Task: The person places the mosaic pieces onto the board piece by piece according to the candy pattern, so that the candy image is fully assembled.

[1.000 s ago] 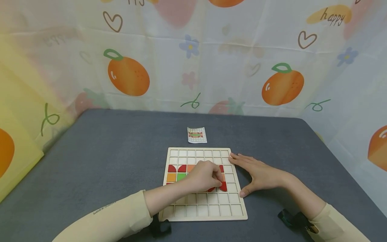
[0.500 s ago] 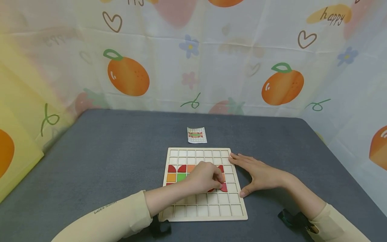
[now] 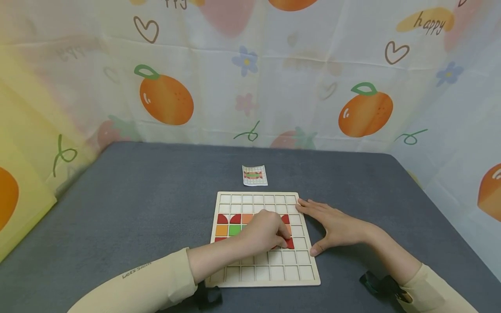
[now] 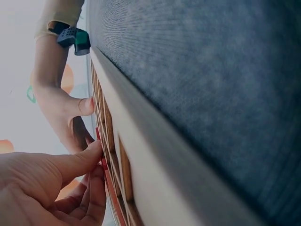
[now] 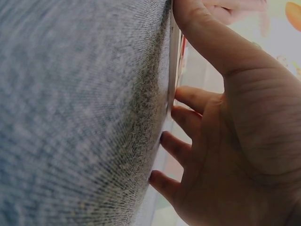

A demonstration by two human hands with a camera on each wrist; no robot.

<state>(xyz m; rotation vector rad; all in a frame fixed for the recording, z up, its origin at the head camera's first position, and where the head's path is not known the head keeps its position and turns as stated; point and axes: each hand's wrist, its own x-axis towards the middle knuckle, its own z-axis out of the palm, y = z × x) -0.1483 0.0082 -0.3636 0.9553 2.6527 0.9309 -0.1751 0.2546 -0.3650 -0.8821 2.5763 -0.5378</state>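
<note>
A square wooden grid board (image 3: 270, 279) lies on the table, with a band of red, orange and green tiles across its middle rows. Over that band, my left hand (image 3: 263, 232) pinches a red tile (image 3: 290, 244) between thumb and fingertips, at a cell towards the right. Seen from the left wrist, the left hand's thumb (image 4: 80, 162) and fingertips meet at the red piece against the board. The hand hides several cells. Spread out, my right hand (image 3: 338, 224) rests along the board's right edge, its thumb lower down and fingers near the top corner.
A small printed card (image 3: 255, 175) with a coloured grid pattern lies just beyond the board. The dark grey table (image 3: 156, 187) ends at a fruit-print curtain (image 3: 297, 87) behind and at the sides. Dark straps circle both wrists.
The left fingertips have shifted very slightly at the red tile, which now sits flatter in its cell. The right hand and the board stay in place.
</note>
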